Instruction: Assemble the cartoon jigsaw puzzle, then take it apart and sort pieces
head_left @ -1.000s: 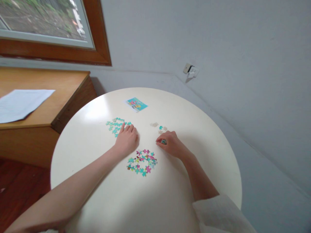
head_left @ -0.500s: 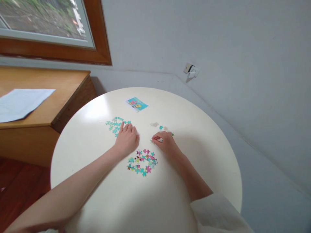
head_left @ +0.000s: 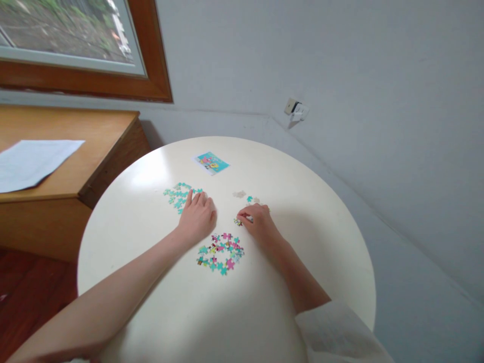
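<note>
My left hand (head_left: 197,216) lies on the white table with its fingers loosely spread, palm down. Its fingertips touch the right edge of a group of teal puzzle pieces (head_left: 177,194). My right hand (head_left: 259,222) is in a pinch, thumb and index finger together on a small puzzle piece (head_left: 237,221) at the tabletop. Part of that piece is hidden by the fingers. Behind this hand are a few more pieces, one teal piece (head_left: 250,198) and some pale ones (head_left: 239,194) lying face down. Closer to me, between the forearms, lies a mixed pink, teal and yellow group of puzzle pieces (head_left: 230,263).
A colourful picture card (head_left: 212,163) lies toward the far edge of the round table (head_left: 325,262). To the left stands a wooden cabinet (head_left: 109,151) with a white paper sheet (head_left: 38,159) on it. A wall socket with a plug (head_left: 297,111) is beyond the table.
My right fingers have shifted slightly at the small piece, and more of its printed face shows. The left hand stays put. The view has moved very slightly.
</note>
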A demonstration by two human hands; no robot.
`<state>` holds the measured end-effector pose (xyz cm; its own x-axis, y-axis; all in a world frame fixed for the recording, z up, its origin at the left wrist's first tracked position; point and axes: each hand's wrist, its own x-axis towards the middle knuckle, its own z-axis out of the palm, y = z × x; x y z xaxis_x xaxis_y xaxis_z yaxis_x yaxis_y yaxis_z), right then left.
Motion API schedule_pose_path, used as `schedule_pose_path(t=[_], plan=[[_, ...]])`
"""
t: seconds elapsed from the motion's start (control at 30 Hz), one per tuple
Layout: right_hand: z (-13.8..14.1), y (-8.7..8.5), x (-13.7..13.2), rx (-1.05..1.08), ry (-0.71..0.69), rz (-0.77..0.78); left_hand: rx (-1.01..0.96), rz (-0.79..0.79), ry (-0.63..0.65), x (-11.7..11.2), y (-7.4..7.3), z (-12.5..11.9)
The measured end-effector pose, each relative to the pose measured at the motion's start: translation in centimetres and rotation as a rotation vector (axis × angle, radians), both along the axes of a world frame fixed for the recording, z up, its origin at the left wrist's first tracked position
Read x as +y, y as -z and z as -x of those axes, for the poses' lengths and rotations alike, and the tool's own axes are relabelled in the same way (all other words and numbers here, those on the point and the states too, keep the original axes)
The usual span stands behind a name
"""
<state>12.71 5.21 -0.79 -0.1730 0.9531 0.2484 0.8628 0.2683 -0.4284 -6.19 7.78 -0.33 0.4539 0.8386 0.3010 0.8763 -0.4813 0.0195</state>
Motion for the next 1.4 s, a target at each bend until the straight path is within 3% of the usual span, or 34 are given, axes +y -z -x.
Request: schedule_pose_path(t=[0.2,0.27,0.33,0.43,0.6,0.9,1.4], plan=[[0.6,-0.6,-0.5,0.064,-0.237,0.055,0.037,-0.004,0.003,-0.1,-0.1,0.0],[0.0,-0.8,-0.4,0.088,-0.167,0.024,0.024,0.004,0.012,0.0,-0.3,0.0],[-1.2,-1.0,-0.1,0.093,-0.007,-0.033,-0.019,0.017,0.042,0.1,-0.4,0.0],[-3.3,-0.9,0.4,0.069,0.155,-0.104,-0.126,0.071,0.198,0.2,-0.5,-0.1],[-4.9,-0.9,0.4,0.025,0.081,-0.025,-0.175,0.233,0.533,-0.1,-0.4,-0.5],[-4.7,-0.9,0.0,-0.063,0.053,0.072,-0.125,0.346,0.700,-0.7,-1.2,-0.7],[-4.7,-0.7,0.1,-0.130,0.106,-0.030,-0.214,0.289,0.617,-0.2,-1.1,-0.7]])
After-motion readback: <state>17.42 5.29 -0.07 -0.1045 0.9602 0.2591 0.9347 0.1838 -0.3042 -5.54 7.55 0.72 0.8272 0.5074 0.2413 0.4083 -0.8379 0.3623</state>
